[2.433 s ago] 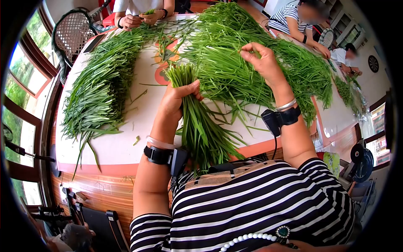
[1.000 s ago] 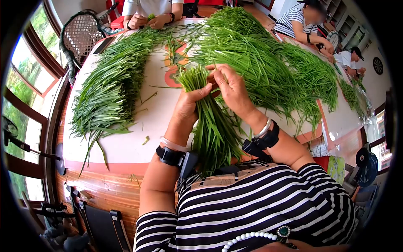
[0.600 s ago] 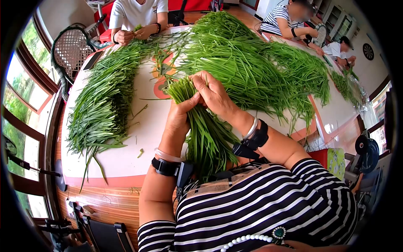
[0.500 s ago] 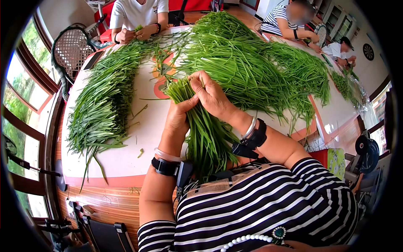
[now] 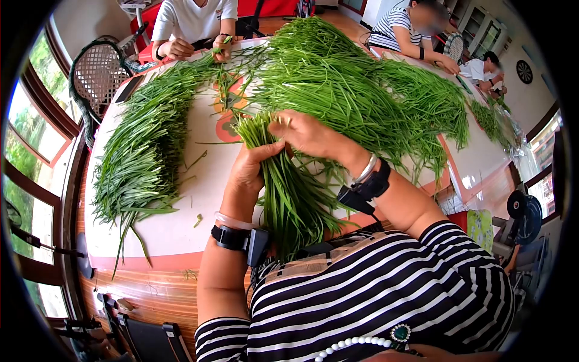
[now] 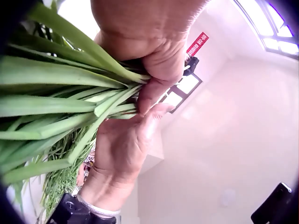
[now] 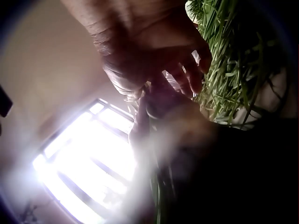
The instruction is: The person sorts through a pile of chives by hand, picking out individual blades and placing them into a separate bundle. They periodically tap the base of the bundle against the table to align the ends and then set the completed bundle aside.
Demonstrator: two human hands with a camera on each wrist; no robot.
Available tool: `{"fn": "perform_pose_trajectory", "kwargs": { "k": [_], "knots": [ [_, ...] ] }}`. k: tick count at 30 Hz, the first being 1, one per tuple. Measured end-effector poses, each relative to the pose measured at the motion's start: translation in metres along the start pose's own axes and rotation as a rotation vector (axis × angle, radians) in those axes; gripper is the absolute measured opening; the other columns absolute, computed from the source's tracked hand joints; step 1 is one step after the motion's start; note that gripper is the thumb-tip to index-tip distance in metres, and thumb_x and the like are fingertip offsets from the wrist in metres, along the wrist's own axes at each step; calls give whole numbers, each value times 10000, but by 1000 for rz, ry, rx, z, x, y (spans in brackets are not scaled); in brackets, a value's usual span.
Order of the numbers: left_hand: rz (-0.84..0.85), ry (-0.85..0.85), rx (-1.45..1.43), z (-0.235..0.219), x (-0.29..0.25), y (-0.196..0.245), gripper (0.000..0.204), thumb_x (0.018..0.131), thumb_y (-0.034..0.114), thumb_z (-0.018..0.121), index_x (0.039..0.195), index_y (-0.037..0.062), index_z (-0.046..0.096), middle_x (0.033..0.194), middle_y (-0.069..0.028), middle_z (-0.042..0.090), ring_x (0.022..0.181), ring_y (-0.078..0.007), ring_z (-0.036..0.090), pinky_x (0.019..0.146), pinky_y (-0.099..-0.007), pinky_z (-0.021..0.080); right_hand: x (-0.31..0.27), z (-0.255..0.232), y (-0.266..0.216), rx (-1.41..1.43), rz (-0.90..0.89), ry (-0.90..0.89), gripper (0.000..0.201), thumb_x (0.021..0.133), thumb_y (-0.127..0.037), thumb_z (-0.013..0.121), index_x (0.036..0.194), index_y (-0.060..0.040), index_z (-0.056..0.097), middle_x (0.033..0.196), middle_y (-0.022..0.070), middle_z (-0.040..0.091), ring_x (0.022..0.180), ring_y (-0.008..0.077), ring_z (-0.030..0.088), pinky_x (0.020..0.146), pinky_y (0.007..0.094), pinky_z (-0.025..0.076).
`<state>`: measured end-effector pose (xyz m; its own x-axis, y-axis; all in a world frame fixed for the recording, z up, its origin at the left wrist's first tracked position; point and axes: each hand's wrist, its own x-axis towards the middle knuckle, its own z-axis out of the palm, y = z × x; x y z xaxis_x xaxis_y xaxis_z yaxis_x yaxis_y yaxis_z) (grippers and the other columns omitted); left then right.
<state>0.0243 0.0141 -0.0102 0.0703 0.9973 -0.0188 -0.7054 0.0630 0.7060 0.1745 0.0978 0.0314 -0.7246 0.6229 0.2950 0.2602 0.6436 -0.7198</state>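
Observation:
My left hand (image 5: 248, 166) grips a bunch of garlic chives (image 5: 283, 199), thumb across the stems just below the pale ends. Long green leaves hang down toward my lap. My right hand (image 5: 310, 137) is at the stem ends of the bunch, blurred, with its fingertips over them; I cannot tell whether they pinch a stem. In the left wrist view the right hand's thumb (image 6: 152, 119) reaches up beside the left thumb (image 6: 161, 84) at the stems. Light shows between the right hand's fingers in the dim right wrist view, where glare and shadow hide the fingertips.
A large heap of chives (image 5: 338, 90) covers the table beyond my right hand. A neat row of chives (image 5: 145, 142) lies along the left side of the white table (image 5: 181, 232). Across the table a person in a white shirt (image 5: 194, 24) handles greens; others sit at the right.
My right hand has come from the heap to the stem ends of the bunch, and its fingers have shifted there since half a second ago. The left hand keeps its grip.

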Motion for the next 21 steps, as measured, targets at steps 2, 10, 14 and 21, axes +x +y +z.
{"fn": "perform_pose_trajectory", "kwargs": {
  "k": [2, 10, 14, 21],
  "knots": [
    [-26, 9, 6, 4, -3, 2, 342, 800, -11, 642, 1123, -22, 533, 874, -126, 637, 754, -243, 668, 661, -353, 584, -2, -23, 17, 71, 11, 98, 381, 969, -361, 557, 1093, -5, 613, 981, 144, 660, 848, 159, 624, 713, 320, 491],
    [13, 62, -4, -7, 4, 0, 225, 797, 16, 671, 993, -28, 570, 788, -98, 628, 694, -210, 650, 627, -343, 570, -33, -109, 69, -712, 314, 411, 268, 819, -282, 694, 776, -21, 653, 764, 143, 678, 722, 307, 663, 666, 402, 526],
    [-39, 126, 32, -6, 2, 5, 220, 793, 30, 684, 976, -31, 579, 791, -92, 632, 687, -208, 647, 624, -336, 566, -39, -112, 89, -511, 288, 455, 180, 805, -217, 703, 792, -41, 665, 738, 120, 676, 660, 251, 654, 606, 358, 510],
    [70, 83, 85, 1, 1, 2, 174, 807, 81, 702, 910, -10, 596, 723, -76, 585, 658, -205, 589, 617, -321, 500, -47, -110, 66, 137, 200, 607, 91, 878, -98, 666, 863, -9, 663, 696, -23, 593, 556, 39, 476, 520, 214, 399]
  ]
}}
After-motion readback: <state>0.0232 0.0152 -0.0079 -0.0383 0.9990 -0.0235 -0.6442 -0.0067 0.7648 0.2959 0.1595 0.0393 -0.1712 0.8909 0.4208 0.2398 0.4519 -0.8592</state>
